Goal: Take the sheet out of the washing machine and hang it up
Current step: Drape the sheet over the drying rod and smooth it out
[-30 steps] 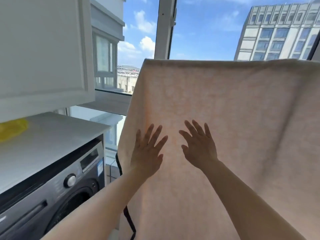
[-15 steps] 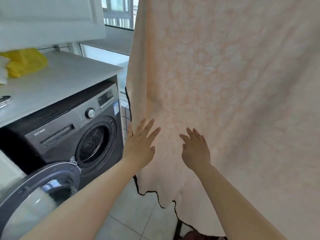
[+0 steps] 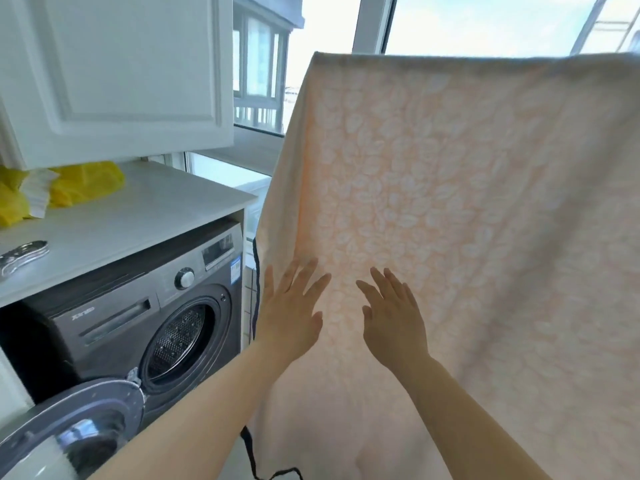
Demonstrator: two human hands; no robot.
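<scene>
Two flat hands, my left hand (image 3: 289, 318) and right hand (image 3: 394, 322), fingers straight and holding nothing, press the hanging sheet (image 3: 467, 220) to smooth it so it dries.

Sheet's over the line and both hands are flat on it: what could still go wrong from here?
1. The sheet is only draped over its top edge, with no clips visible; pushing with the left hand and right hand might slide it off.
2. Its dark-trimmed lower edge hangs low, possibly reaching the floor and getting dirty.
3. The washing machine door stands open beside the left arm, easy to bump when stepping back.
</scene>
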